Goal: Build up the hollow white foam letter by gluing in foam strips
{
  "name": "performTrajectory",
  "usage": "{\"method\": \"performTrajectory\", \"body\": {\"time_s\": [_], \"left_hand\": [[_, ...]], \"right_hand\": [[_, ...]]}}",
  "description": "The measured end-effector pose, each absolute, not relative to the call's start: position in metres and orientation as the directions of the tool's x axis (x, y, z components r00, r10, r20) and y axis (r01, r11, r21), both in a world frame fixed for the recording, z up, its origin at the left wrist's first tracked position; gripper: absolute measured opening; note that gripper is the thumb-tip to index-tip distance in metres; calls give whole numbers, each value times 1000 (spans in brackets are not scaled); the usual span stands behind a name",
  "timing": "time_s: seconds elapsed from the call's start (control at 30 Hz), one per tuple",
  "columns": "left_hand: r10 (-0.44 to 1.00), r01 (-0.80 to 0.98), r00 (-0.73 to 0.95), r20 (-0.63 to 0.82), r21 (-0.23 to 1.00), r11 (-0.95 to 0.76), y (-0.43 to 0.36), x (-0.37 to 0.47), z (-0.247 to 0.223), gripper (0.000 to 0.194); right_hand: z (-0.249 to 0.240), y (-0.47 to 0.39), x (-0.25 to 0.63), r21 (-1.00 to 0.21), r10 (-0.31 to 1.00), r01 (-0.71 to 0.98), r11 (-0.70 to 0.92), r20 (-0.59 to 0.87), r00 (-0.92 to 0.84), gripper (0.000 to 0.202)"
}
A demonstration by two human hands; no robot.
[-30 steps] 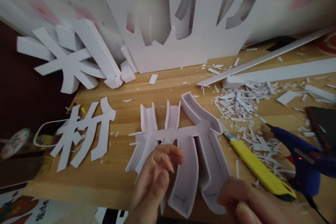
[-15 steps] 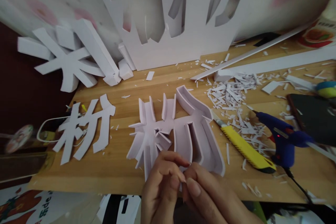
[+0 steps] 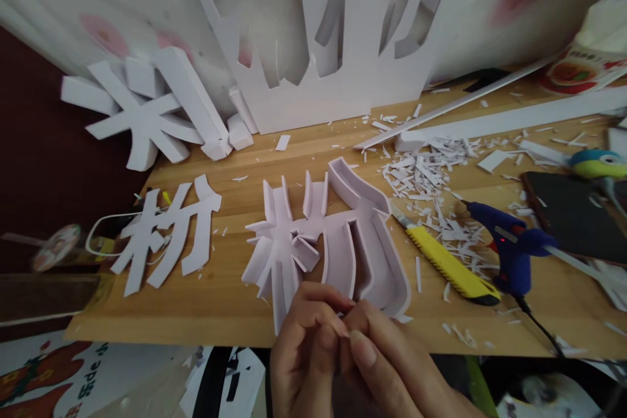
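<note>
My left hand (image 3: 312,346) and my right hand (image 3: 385,362) meet at the fingertips, low in the middle of the view. Fingers and thumbs are pinched together, and whatever is between them is too small to make out. Just beyond them lies a white foam character with raised side walls (image 3: 333,228), its lower edge partly hidden by my fingers. A flat white character (image 3: 196,228) rests on the wooden table (image 3: 220,320) to the left. To the right are a yellow cutter knife (image 3: 448,264) and a blue glue gun (image 3: 509,241).
A thick white character (image 3: 147,117) stands at the back left. Behind, a cut-out white sheet (image 3: 313,104) leans on the wall. White scraps (image 3: 421,170), long strips (image 3: 514,116), a dark tablet-like slab (image 3: 573,215) and a labelled tub (image 3: 582,62) occupy the right side.
The camera view has shifted slightly, so objects on the right appear further left. My hands remain pinched together in nearly the same pose.
</note>
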State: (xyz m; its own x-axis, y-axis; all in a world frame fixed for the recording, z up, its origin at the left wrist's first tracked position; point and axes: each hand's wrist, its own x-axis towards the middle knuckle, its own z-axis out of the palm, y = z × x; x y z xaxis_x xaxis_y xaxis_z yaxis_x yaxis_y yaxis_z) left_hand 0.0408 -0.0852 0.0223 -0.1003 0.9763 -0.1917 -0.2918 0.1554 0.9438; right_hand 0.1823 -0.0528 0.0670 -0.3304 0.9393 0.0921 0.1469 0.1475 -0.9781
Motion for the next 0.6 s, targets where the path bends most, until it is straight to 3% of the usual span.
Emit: {"method": "performTrajectory", "body": {"time_s": [0.27, 0.6], "left_hand": [[937, -315, -318, -142, 948, 37, -86, 62, 25, 36], [946, -396, -261, -191, 915, 76, -81, 64, 34, 37]], "right_hand": [[69, -57, 177, -998, 922, 30, 58, 42, -386, 46], [59, -68, 184, -995, 928, 70, 66, 35, -372, 35]]}}
